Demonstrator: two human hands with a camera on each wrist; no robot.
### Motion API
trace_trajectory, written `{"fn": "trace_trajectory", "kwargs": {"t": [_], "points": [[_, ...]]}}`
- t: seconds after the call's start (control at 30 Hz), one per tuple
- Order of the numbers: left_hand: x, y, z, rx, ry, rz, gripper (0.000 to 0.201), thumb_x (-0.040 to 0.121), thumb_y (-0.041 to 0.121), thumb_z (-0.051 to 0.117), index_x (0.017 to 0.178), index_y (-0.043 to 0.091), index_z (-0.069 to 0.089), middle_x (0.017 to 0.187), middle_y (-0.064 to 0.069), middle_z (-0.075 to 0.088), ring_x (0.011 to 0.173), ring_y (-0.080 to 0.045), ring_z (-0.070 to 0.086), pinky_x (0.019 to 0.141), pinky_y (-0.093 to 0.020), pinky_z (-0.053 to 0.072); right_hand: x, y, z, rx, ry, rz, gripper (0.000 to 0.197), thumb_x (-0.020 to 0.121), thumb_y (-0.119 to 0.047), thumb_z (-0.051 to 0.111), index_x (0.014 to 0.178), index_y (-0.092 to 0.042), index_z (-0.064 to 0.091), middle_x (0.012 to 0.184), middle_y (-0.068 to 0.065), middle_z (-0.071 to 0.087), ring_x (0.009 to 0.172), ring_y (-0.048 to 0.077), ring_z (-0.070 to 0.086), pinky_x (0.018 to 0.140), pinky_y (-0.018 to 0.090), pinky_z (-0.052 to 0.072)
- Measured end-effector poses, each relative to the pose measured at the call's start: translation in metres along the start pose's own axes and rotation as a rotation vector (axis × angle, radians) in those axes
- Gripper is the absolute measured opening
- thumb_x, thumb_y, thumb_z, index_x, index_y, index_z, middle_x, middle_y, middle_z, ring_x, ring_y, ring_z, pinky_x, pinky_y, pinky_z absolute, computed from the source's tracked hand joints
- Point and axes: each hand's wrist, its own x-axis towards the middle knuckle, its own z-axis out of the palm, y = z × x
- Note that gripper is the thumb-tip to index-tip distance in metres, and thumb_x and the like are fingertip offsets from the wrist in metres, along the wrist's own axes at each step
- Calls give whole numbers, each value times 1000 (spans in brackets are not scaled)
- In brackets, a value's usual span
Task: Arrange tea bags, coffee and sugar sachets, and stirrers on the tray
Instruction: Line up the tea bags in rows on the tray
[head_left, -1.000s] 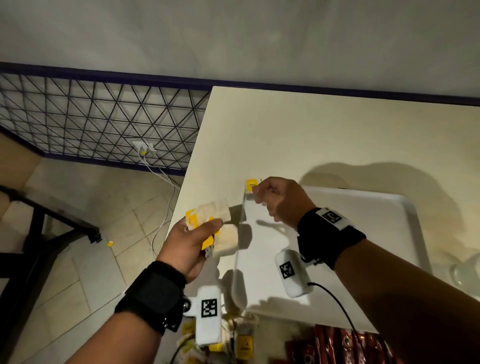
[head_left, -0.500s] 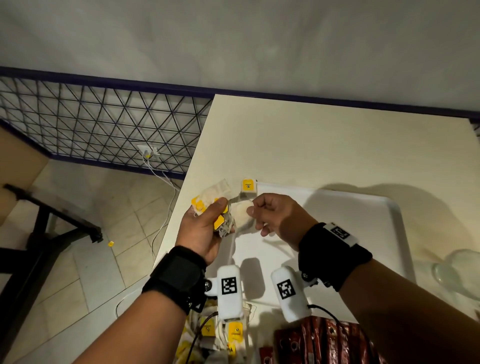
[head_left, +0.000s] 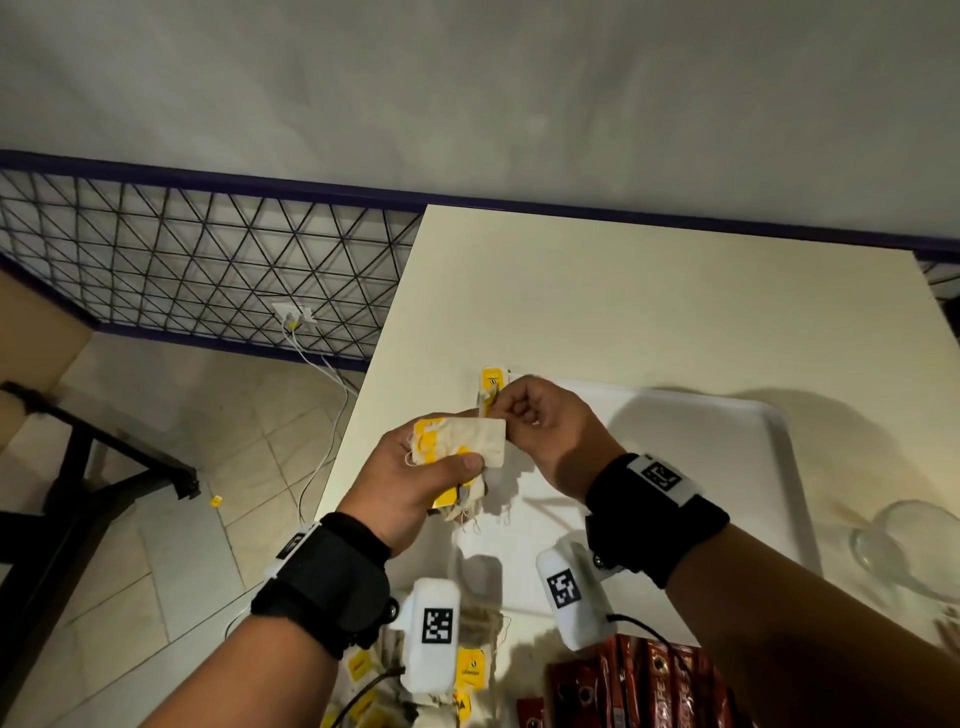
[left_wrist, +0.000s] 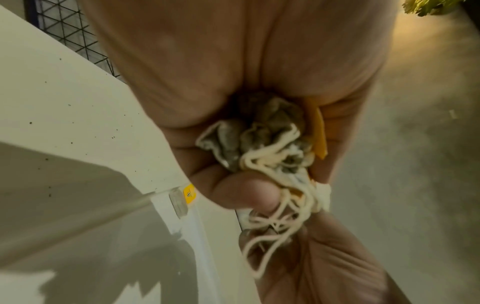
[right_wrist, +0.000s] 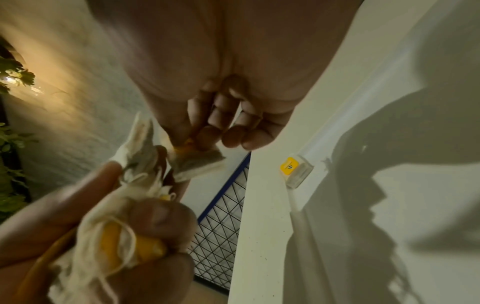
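- Worktop (head_left: 649, 312): pale surface carrying every item; its far edge runs along the wall, its left edge borders a tiled floor.
- Tray (head_left: 727, 467): white, rectangular, lying on the near half of the worktop, close to the left edge; both hands are raised above its left end.
- Coffee sachets (head_left: 644, 686): dark red packets grouped at the near edge of the worktop, just in front of the tray.
- Glass (head_left: 904, 545): clear, tipped on its side, at the right edge beside the tray.
- Left hand (head_left: 415, 483): grip clenched around a bundle of tea bags (head_left: 462, 441), thumb pressed on top; tangled strings and yellow tags hang below the fingers.
- Right hand (head_left: 545, 431): grip pinching one tea bag (right_wrist: 197, 162) by its yellow tag, just beside the bundle.
- Loose tea bags (head_left: 467, 670): a pile at the near edge, left of the coffee sachets, partly hidden by the wrist cameras.
- Single tea bag (head_left: 491, 379): yellow tag up, resting at the tray's far left corner.
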Motion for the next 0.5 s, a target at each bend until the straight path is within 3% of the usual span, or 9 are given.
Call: {"fn": "trace_trajectory", "kwargs": {"t": [0.13,0.2,0.27,0.37,0.43,0.5], "points": [[3,3,3,-37,-49,-1,55,58,19,79,107,2,63,85,-11,70,71,-24,66,64,-32,53,6,6,-1,77,83,53,23,75,-20,78,88,-25,60,75,-6,60,64,14,49,62,27,44],[6,4,4,-23,-41,-15,54,58,19,79,107,1,64,86,-11,70,71,-25,66,64,-31,53,5,5,-5,83,29,83,12,82,-16,74,81,-20,63,64,-8,64,56,12,51,59,27,42],[7,3,2,34,-8,-46,54,57,22,81,105,3,66,87,-14,69,72,-26,65,65,-31,51,7,6,-11,87,29,120,14,84,-10,71,75,-12,60,57,-6,62,49,8,50,52,22,40],[9,-2,-9,211,51,-118,24,68,14,82,88,12,69,70,-6,65,59,-22,58,54,-28,47,22,27,-27,74,140,236,17,84,-7,71,75,-6,56,53,4,54,43,10,47,45,23,39],[11,-9,-18,344,59,-152,13,78,4,76,85,12,69,64,-3,62,55,-20,53,52,-27,44,32,42,-35,60,183,309,10,87,-7,67,81,-2,60,55,8,58,48,17,52,52,28,45],[14,-18,-26,422,50,-191,14,81,3,74,93,10,70,64,-1,62,55,-19,53,54,-27,45,43,55,-39,56,193,356,8,89,-7,62,82,-10,63,63,12,61,58,24,55,58,33,47]]}}
